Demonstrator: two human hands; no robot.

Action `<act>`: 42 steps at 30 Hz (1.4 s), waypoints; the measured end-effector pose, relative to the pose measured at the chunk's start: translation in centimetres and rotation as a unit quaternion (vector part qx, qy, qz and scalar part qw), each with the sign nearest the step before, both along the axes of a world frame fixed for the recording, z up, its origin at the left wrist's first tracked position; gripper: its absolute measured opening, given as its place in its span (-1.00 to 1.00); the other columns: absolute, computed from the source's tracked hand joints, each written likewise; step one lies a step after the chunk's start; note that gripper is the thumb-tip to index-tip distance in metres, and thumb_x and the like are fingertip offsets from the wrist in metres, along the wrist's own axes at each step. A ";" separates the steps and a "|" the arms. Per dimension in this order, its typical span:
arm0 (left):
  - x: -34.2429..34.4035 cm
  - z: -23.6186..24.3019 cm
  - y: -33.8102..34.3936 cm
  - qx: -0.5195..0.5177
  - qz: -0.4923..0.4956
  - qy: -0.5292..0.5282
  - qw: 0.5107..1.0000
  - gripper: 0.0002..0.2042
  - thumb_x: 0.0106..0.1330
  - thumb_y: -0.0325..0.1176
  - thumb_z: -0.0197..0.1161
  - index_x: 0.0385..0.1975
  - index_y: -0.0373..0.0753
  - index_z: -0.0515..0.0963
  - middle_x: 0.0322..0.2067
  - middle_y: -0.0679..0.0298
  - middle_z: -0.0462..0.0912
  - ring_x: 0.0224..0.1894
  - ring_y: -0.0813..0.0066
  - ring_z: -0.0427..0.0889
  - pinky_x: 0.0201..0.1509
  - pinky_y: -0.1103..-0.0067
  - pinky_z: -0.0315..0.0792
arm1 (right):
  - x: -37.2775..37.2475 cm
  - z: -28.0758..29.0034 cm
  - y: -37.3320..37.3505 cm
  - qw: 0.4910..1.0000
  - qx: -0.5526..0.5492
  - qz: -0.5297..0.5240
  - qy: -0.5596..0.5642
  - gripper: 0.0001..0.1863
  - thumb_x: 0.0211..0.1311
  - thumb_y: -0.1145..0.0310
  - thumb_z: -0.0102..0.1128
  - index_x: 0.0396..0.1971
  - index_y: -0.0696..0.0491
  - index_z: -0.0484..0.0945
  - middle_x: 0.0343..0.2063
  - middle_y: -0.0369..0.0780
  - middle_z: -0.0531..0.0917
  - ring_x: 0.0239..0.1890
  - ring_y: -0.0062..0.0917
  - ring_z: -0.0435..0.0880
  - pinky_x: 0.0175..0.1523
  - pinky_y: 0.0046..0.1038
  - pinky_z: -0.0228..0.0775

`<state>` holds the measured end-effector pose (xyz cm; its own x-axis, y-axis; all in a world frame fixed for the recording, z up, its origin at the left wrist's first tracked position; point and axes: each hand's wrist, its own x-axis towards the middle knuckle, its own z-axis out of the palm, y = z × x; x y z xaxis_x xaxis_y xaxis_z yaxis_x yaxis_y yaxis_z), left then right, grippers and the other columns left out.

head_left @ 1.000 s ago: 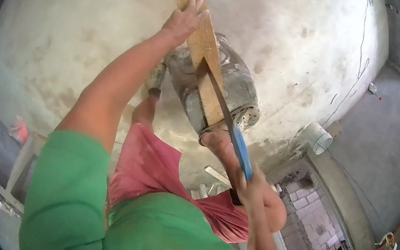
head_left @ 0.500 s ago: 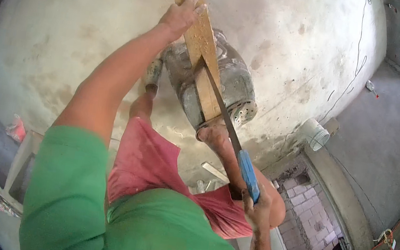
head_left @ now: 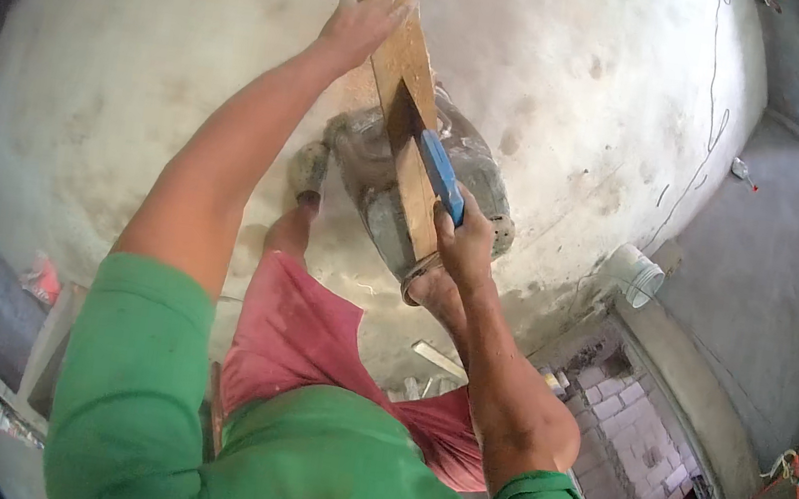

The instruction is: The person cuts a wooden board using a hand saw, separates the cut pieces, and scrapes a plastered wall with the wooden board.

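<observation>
Head view: toward 12 o'clock, the board [head_left: 416, 62] slants across a grey container [head_left: 482, 178]. Near 11, the left hand [head_left: 358, 30] lays slightly spread fingers on its face; whether they clasp an edge, I cannot tell. Near centre, toward 2, the right hand [head_left: 467, 243] curls its fingers around the blue-handled saw [head_left: 441, 166], its blade at the board.

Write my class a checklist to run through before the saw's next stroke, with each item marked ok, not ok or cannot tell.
1. Left hand on the board, apart from the saw: ok.
2. Right hand around the saw's blue handle: ok.
3. Board resting on the grey container: ok.
4. Right foot pinning the board's lower end: cannot tell.
5. Both hands protected: not ok, they are bare.
</observation>
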<state>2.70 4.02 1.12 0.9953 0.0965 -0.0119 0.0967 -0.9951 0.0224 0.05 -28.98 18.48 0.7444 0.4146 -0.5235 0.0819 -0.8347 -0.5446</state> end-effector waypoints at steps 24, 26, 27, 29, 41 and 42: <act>3.1 -0.8 -3.4 -0.576 0.547 -0.030 0.607 0.01 -0.24 -0.39 0.64 0.17 -0.68 0.07 0.01 -0.26 0.55 -0.02 0.03 0.68 0.09 0.40 0.60 | -0.5 -0.6 2.6 0.999 0.022 -0.022 0.021 -0.57 0.26 0.31 0.18 0.13 0.05 0.53 -0.32 0.18 0.64 -0.19 0.09 0.66 -0.15 -0.10 0.51; 3.4 -3.4 -4.4 -0.587 0.584 -0.061 0.557 -0.03 -0.24 -0.39 0.64 0.14 -0.64 0.11 0.00 -0.26 0.56 -0.04 0.03 0.69 0.07 0.40 0.61 | 0.5 -0.3 3.8 1.000 -0.008 -0.004 0.026 -0.57 0.27 0.29 0.17 0.13 0.07 0.52 -0.32 0.18 0.64 -0.18 0.10 0.65 -0.14 -0.10 0.51; 3.5 -4.5 -4.7 -0.594 0.622 -0.082 0.504 -0.05 -0.24 -0.39 0.63 0.13 -0.62 0.12 -0.01 -0.26 0.56 -0.05 0.03 0.69 0.05 0.40 0.62 | 0.9 0.0 4.2 0.999 -0.013 0.024 0.034 -0.57 0.27 0.28 0.16 0.12 0.09 0.51 -0.32 0.19 0.64 -0.18 0.12 0.64 -0.14 -0.10 0.51; 3.6 -5.8 -4.9 -0.573 0.619 -0.069 0.533 -0.12 -0.22 -0.41 0.61 0.08 -0.58 0.17 -0.04 -0.24 0.58 -0.07 0.05 0.70 0.01 0.44 0.63 | 1.6 1.6 4.4 0.999 -0.011 0.027 0.045 -0.57 0.28 0.28 0.15 0.12 0.10 0.50 -0.33 0.19 0.64 -0.18 0.13 0.64 -0.13 -0.10 0.51; 2.4 -5.1 -4.3 -0.645 0.533 -0.134 0.532 -0.37 -0.19 -0.46 0.64 -0.15 -0.50 0.37 -0.23 -0.06 0.66 -0.30 0.24 0.72 -0.23 0.38 0.65 | -2.5 16.1 -4.2 0.985 -0.090 -0.069 0.127 -0.59 0.27 0.40 0.10 0.09 0.20 0.52 -0.30 -0.04 0.67 -0.23 -0.46 0.66 -0.12 -0.40 0.46; 2.3 -5.8 -4.4 -0.624 0.553 -0.133 0.536 -0.33 -0.23 -0.46 0.65 -0.14 -0.50 0.33 -0.19 -0.08 0.64 -0.29 0.19 0.71 -0.23 0.39 0.64 | -1.3 11.6 -2.3 0.994 -0.032 -0.012 0.102 -0.58 0.28 0.37 0.11 0.12 0.16 0.51 -0.24 0.07 0.68 -0.13 -0.27 0.73 -0.06 -0.31 0.48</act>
